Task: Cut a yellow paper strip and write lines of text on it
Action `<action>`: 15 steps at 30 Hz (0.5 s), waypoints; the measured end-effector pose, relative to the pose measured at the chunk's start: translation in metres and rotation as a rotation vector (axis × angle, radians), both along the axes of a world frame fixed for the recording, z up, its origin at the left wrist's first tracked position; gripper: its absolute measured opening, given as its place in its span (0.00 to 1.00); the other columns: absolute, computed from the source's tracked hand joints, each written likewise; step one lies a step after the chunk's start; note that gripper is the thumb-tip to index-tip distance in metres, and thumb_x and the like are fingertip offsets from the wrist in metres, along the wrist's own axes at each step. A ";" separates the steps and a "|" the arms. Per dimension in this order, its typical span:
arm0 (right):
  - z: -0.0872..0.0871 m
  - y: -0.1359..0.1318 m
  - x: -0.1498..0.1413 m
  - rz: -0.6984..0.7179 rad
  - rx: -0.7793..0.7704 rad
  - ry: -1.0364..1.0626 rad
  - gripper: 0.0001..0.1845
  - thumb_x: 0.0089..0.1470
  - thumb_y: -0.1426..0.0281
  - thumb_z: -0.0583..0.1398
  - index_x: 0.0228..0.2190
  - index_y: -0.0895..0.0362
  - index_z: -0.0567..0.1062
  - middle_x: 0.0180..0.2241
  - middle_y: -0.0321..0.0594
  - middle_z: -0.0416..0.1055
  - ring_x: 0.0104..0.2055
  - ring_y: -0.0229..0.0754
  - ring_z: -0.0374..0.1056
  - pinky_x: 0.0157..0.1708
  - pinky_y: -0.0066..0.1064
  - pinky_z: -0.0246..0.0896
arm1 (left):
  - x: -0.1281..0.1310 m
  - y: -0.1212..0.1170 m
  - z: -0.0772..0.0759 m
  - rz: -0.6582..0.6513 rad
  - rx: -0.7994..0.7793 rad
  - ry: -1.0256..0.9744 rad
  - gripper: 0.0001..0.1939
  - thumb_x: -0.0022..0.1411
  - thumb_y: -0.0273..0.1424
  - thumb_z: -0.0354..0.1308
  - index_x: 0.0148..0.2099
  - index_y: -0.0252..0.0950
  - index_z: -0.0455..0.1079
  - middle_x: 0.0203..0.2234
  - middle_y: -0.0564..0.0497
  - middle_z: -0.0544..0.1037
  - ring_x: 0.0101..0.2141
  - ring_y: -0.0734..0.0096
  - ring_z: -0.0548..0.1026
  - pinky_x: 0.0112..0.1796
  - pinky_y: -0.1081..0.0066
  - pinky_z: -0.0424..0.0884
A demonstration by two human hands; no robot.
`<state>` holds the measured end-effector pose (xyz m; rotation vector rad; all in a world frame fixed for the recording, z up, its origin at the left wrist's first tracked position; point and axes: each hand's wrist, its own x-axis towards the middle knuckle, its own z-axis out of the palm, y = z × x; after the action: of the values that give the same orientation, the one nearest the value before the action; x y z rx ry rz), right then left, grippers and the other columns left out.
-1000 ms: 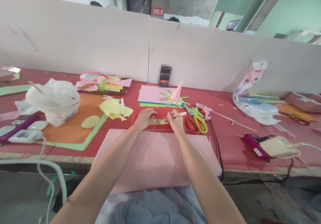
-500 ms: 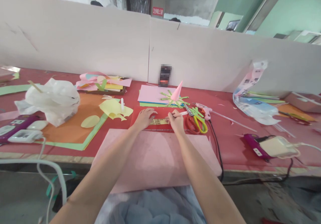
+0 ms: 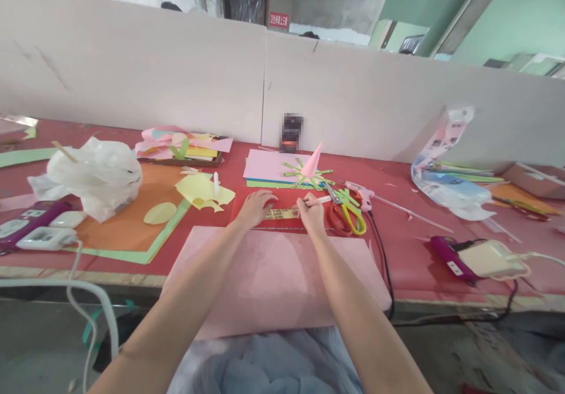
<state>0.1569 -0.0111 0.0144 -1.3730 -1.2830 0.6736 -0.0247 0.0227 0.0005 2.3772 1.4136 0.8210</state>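
Note:
A small yellow paper strip with dark handwriting lies on a red sheet in front of me. My left hand rests flat at the strip's left end, fingers stretched out and grasping nothing. At the right end, my right hand is closed around a pen whose pale barrel sticks out to the right; the fingers partly cover its tip. Just right of that hand lie scissors with red and yellow handles. Behind it stands a pink paper cone with green strips radiating from its base.
A pink board lies at the front edge. Rightward are a pink glue gun, a plastic bag and a power strip. Orange paper, a white bag and yellow scraps lie left.
Both hands keep nearly the same places on the strip. The whole view has shifted very slightly; no object has visibly moved.

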 end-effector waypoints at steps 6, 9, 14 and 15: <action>0.001 -0.001 0.000 -0.009 0.004 -0.068 0.11 0.45 0.66 0.54 0.17 0.52 0.56 0.08 0.27 0.58 0.17 0.39 0.66 0.20 0.25 0.58 | 0.000 0.001 0.000 -0.002 -0.014 0.010 0.13 0.60 0.28 0.50 0.46 0.44 0.69 0.50 0.53 0.69 0.51 0.64 0.64 0.54 0.59 0.57; 0.004 -0.002 -0.001 -0.042 -0.012 -0.064 0.11 0.45 0.66 0.53 0.17 0.52 0.56 0.09 0.28 0.59 0.17 0.39 0.66 0.18 0.25 0.56 | 0.000 0.001 0.000 0.001 -0.013 0.009 0.14 0.60 0.28 0.50 0.47 0.45 0.69 0.51 0.53 0.69 0.52 0.64 0.64 0.54 0.58 0.57; 0.005 -0.002 -0.001 -0.029 -0.001 -0.039 0.12 0.46 0.65 0.53 0.17 0.52 0.56 0.09 0.28 0.60 0.17 0.39 0.66 0.19 0.25 0.57 | 0.000 0.002 -0.001 -0.002 -0.009 0.007 0.14 0.60 0.29 0.50 0.47 0.45 0.69 0.51 0.53 0.69 0.52 0.64 0.64 0.54 0.59 0.56; 0.004 -0.002 -0.001 -0.022 -0.003 -0.036 0.12 0.46 0.65 0.53 0.17 0.52 0.56 0.09 0.28 0.60 0.18 0.39 0.66 0.19 0.25 0.57 | 0.000 0.002 -0.001 -0.002 -0.008 0.009 0.14 0.60 0.29 0.50 0.47 0.45 0.69 0.50 0.53 0.69 0.52 0.64 0.64 0.54 0.59 0.57</action>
<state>0.1560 -0.0129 0.0185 -1.4052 -1.2937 0.6384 -0.0251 0.0245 -0.0007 2.3784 1.4147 0.8036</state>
